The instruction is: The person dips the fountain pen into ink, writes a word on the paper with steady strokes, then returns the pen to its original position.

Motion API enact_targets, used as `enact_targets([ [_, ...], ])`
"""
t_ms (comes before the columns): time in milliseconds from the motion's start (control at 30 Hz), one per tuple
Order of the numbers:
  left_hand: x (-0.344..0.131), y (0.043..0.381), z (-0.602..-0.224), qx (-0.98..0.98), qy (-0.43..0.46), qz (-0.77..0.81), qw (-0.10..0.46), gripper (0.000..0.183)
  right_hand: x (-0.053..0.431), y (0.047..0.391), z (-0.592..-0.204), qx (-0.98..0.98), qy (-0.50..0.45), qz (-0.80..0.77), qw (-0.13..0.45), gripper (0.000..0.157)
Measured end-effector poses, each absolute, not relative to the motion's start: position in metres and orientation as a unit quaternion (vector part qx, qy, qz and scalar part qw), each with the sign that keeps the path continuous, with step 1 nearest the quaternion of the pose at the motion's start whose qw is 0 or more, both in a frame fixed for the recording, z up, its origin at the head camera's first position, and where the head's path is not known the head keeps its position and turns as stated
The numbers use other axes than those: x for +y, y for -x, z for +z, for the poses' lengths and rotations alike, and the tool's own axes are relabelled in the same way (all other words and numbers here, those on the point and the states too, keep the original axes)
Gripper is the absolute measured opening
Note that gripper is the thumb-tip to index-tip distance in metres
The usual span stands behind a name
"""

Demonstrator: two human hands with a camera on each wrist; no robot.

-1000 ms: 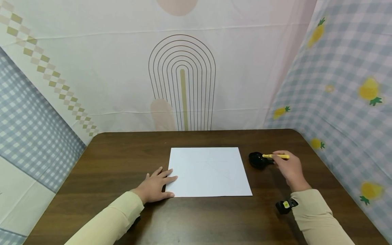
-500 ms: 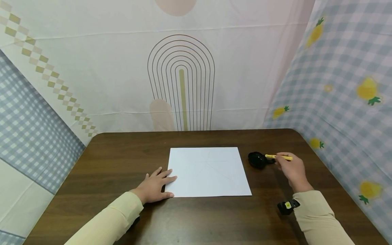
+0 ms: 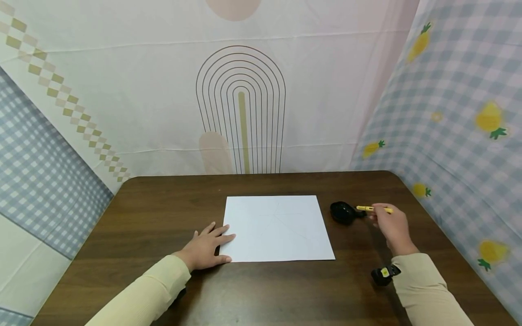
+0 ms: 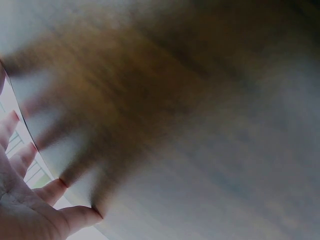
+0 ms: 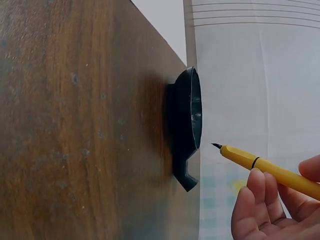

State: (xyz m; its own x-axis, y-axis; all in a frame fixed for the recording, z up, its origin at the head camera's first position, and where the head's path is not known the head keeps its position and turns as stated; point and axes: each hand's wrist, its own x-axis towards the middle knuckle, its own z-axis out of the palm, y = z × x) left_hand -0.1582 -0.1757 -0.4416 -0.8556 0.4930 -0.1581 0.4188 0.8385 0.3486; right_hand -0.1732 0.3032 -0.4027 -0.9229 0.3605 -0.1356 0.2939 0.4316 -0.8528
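A white sheet of paper with a few faint thin lines lies on the brown table. My left hand is spread flat, its fingers resting on the sheet's left edge. To the right of the paper, my right hand pinches a yellow fountain pen between thumb and fingers. Its dark nib points left, a little apart from a small black dish with a short handle. The dish stands on the table between paper and right hand. The left wrist view shows my left fingertips touching a dim, blurred surface.
The wooden table reaches back to a white patterned cloth. A blue checked cloth with pineapples hangs along the right side. A black watch-like device sits at my right wrist.
My right hand has drawn the pen a little to the right, from above the black dish to beside it over its handle. The left hand stays on the paper.
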Motion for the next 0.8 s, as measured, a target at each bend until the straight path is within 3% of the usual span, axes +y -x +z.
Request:
enact_targets([
  [800,-0.176,0.158,-0.441,0.952,-0.242,0.146,0.122,0.062,0.307,0.169,-0.415,-0.86,0.188,0.472,0.045,0.043],
])
